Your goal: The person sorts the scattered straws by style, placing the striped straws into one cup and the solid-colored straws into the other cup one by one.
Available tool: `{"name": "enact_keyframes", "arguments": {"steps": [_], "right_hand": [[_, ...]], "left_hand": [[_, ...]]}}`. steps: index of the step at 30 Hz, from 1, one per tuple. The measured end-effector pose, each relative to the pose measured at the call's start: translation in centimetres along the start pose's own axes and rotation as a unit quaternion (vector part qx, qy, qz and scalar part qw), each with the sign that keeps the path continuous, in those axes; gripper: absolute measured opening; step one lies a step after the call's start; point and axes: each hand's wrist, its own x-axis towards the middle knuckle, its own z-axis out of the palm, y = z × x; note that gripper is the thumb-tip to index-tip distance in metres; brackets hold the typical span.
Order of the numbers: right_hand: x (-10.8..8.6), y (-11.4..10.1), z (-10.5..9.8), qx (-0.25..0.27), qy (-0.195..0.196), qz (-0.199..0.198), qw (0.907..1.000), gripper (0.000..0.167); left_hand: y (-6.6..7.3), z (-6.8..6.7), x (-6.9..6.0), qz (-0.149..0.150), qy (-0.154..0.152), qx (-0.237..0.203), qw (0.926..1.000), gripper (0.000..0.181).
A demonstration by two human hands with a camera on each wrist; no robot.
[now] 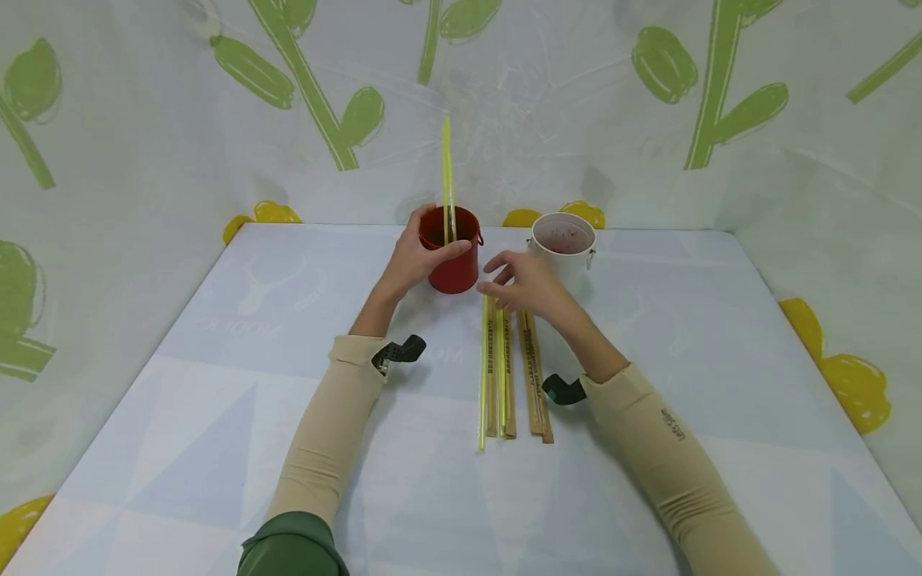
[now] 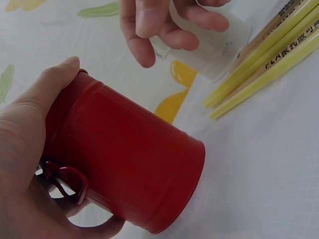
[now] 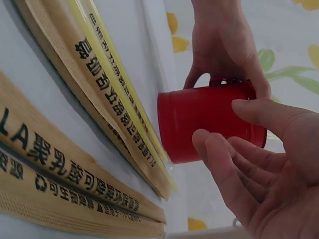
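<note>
My left hand [image 1: 416, 260] grips a small red bucket [image 1: 454, 276] at the back of the table, its thumb near the rim. Yellow straws [image 1: 447, 160] stand upright in the bucket. The right hand [image 1: 529, 282], fingers loosely bent and holding nothing, hovers just right of the bucket, above the far ends of a row on the table. In that row lie yellow straws [image 1: 483, 392] and brown paper-sleeved straws [image 1: 535, 384] with printed lettering. The right wrist view shows the red bucket [image 3: 199, 122] beyond the right fingertips, apart from them.
A white bucket [image 1: 565, 248] with side handles stands behind the right hand, near the table's back edge. A pale blue and white patterned cloth covers the table [image 1: 288, 448]. Wall sheeting [image 1: 533, 112] with green plant prints rises behind it.
</note>
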Motion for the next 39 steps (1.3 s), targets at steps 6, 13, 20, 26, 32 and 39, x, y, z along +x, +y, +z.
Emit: {"name": "enact_keyframes", "arguments": {"steps": [6, 13, 20, 26, 32, 39], "right_hand": [[0.1, -0.3, 0.7, -0.012, -0.033, 0.026, 0.9990, 0.047], [-0.1, -0.6, 1.5, -0.026, -0.073, 0.066, 0.9948, 0.053], [-0.1, -0.8, 2.6, -0.062, -0.085, 0.097, 0.9898, 0.057], [-0.4, -0.9, 3.1, -0.076, -0.089, 0.085, 0.9895, 0.058], [-0.5, -1.1, 3.1, -0.085, -0.094, 0.099, 0.9870, 0.059], [-0.6, -1.5, 3.4, -0.097, -0.092, 0.099, 0.9861, 0.059]], "left_hand": [[0.0, 0.0, 0.0, 0.001, 0.000, -0.005, 1.0000, 0.091], [0.1, 0.0, -0.1, -0.002, -0.002, -0.006, 1.0000, 0.089], [0.0, 0.0, 0.0, -0.004, -0.001, -0.007, 1.0000, 0.091], [-0.1, 0.0, 0.1, -0.002, 0.001, -0.008, 1.0000, 0.097], [-0.1, -0.1, 0.1, 0.000, -0.003, -0.011, 0.9999, 0.096], [0.0, -0.1, 0.0, 0.000, -0.003, -0.011, 0.9999, 0.095]]}}
